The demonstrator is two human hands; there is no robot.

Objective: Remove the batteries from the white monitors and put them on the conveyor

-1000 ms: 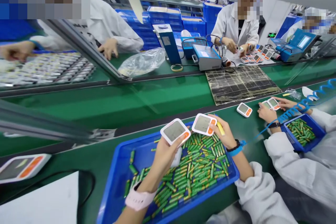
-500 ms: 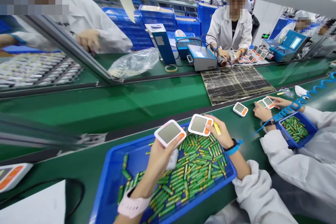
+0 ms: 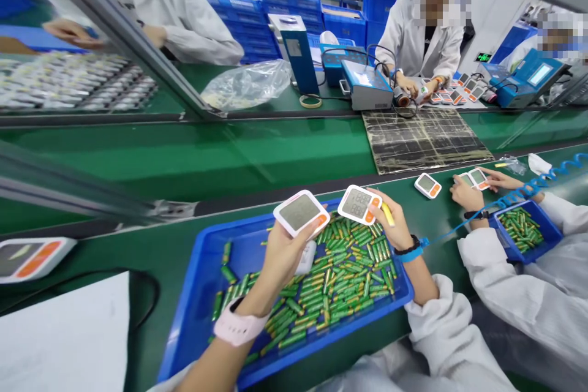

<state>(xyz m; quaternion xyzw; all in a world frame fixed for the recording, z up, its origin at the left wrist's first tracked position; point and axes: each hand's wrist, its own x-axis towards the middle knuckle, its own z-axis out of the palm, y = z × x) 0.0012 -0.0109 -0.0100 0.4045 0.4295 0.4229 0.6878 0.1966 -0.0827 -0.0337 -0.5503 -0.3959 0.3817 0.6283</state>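
L hand [image 3: 282,252]: curling part-closed round L meter [image 3: 301,213], thumb lying along its front by the orange btn.
R hand [image 3: 397,226]: pinching R meter [image 3: 359,204] b/w thumb & fingers, also keeping hold of a yellow pc [image 3: 388,215].
L meter: tilting over blue tray [image 3: 184,309]; white rounded case, big screen looking plain grey, orange showing at lower R corner.
R meter: hanging just beside L meter, over tray's far edge; same white case, screen showing dark seg. digits in 2 rows, orange btns running down R side.
White pc [image 3: 305,258]: showing below L hand; can't tell if held or lying on batts.
Batts [image 3: 325,285]: filling most of tray, green w/ gold-ish bands, lying every which way.
Spare meter [image 3: 427,185]: lying face up on green bench [image 3: 438,220], b/w R hand & co-worker's hand [image 3: 467,195].
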